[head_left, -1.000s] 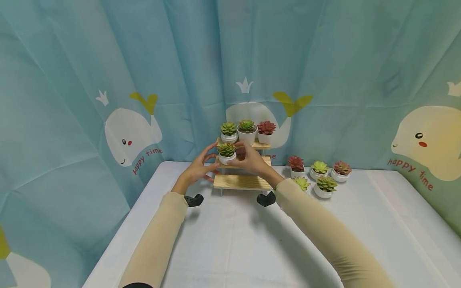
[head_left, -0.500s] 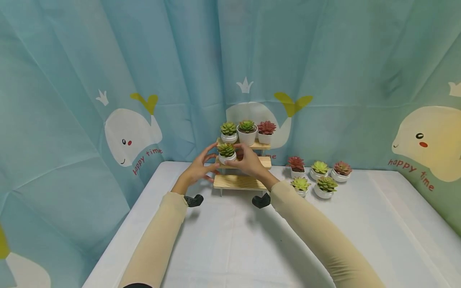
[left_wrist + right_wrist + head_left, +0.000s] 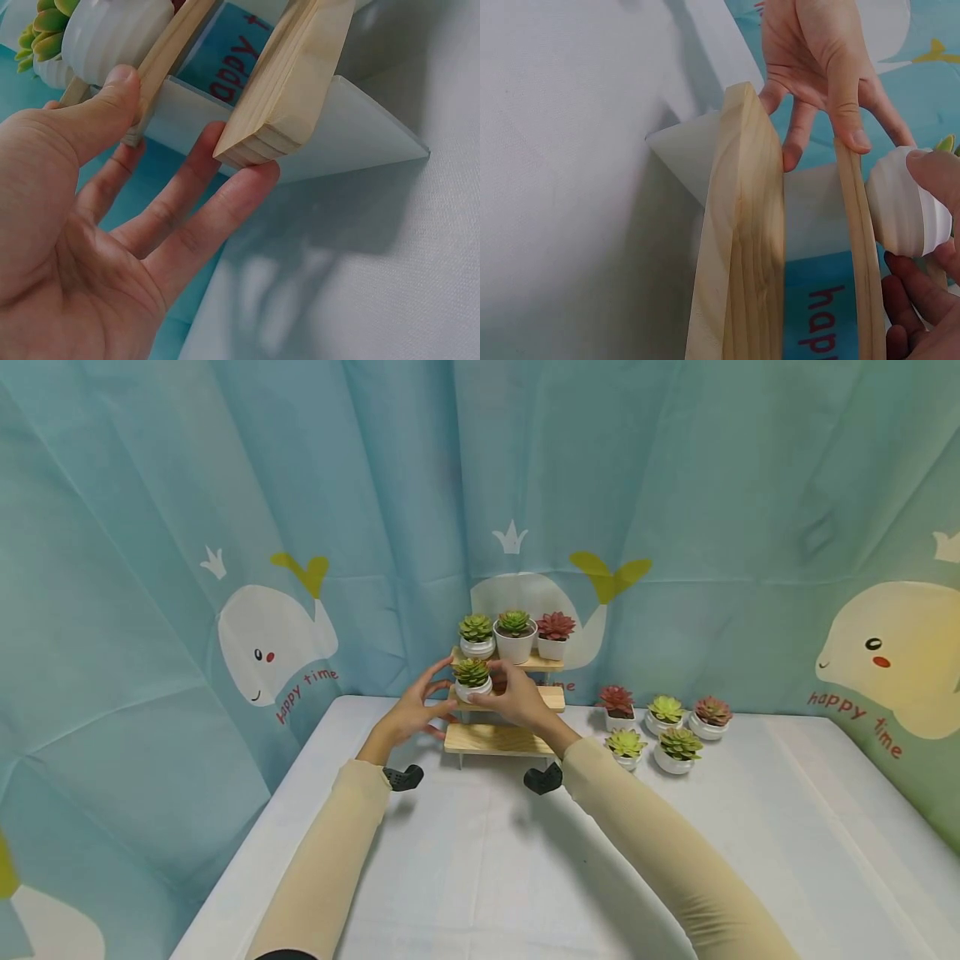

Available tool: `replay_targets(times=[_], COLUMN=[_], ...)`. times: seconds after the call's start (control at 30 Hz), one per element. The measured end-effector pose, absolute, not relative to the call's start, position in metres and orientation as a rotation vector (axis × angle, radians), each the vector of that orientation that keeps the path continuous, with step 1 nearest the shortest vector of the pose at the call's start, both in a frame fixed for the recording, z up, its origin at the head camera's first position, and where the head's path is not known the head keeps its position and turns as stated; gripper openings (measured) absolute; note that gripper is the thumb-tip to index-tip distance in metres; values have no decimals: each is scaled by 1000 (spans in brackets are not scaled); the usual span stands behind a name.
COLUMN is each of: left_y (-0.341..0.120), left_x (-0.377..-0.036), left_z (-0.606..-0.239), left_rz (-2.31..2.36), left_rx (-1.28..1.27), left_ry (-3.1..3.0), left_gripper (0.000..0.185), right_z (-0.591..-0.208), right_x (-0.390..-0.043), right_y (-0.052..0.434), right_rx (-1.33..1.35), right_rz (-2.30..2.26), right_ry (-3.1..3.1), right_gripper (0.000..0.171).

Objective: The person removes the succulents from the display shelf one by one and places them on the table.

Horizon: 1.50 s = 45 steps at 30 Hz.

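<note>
A small succulent in a ribbed white pot (image 3: 473, 687) sits at the left end of the middle tier of a three-tier wooden plant stand (image 3: 498, 740). My right hand (image 3: 519, 693) pinches this pot from the right, thumb in front and fingers behind, as the right wrist view shows. My left hand (image 3: 411, 708) is at the stand's left end. Its thumb (image 3: 120, 82) lies on the middle shelf's edge close beside the pot, and its spread fingers touch the ends of the shelves. The pot's underside is hidden in the head view.
On the top tier stand a green succulent (image 3: 476, 635), another in a taller pot (image 3: 514, 647) and a red one (image 3: 553, 635). Several more potted succulents (image 3: 678, 748) are grouped on the white table (image 3: 480, 860) right of the stand. A blue curtain (image 3: 405, 485) hangs behind.
My right forearm has shifted slightly left and inward, uncovering a light green succulent on the table. The pot in my right hand and my left hand have barely moved.
</note>
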State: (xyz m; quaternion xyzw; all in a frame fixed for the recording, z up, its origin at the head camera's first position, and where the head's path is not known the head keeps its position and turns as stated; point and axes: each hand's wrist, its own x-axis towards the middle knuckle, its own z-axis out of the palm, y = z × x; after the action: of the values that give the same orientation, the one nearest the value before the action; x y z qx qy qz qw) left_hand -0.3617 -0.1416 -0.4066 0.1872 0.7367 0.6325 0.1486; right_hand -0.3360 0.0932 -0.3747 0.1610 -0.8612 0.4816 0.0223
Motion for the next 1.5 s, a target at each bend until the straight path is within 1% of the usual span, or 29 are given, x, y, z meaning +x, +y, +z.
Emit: replay_targets(times=[0.77,1.03,1.3,1.5], left_y=[-141,-142,-142,-142], left_x=[-363,-362,-359,-360], left_z=[-408,-407,-405,-405], left_rz=[1810,1809,1805,1801], left_rx=[522,538,537,536], left_ry=[2113,2118,2125,2119], left_gripper=[80,81,80,80], right_z=[-374,-371,-359,-350], right_x=[-335,-333,-330,-326], right_y=[94,97,102,107], right_rx=[494,533,572,589], right_rz=[1484,1472,1453,1434], right_ry=[-2644,-2616,-2607,-2599], right_gripper=[68,64,62,65])
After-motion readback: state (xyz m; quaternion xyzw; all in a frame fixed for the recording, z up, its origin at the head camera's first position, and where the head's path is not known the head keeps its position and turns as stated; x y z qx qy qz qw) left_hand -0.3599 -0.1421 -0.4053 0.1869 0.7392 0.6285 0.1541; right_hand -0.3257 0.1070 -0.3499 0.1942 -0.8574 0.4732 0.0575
